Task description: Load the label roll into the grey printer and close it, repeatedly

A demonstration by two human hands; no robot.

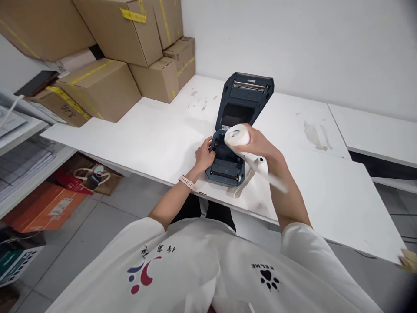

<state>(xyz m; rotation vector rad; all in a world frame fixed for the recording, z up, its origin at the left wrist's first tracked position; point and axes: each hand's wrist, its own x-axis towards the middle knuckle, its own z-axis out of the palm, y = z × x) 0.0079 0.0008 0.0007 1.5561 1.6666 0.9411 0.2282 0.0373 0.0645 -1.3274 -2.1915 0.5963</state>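
Note:
A dark blue-grey label printer [224,167] stands on the white table with its lid [246,93] raised and its inside showing. My left hand [204,155] is wrapped round the printer's left side wall, thumb over the rim. Above the right part of the open bay, my right hand [260,141] grips a white paper roll [237,135], its round end turned to the left. A loose paper strip [276,182] trails from the roll, blurred. Right of the printer lies another curled white paper piece [241,188], with a small dark-holed curl [260,160] at its upper end.
Taped cardboard boxes [100,87] are stacked at the table's back left, against the white wall [293,48]. Left of the table, a shelf [35,174] holds papers. An orange box [42,208] sits low down. The table's front edge [156,177] runs close to my body.

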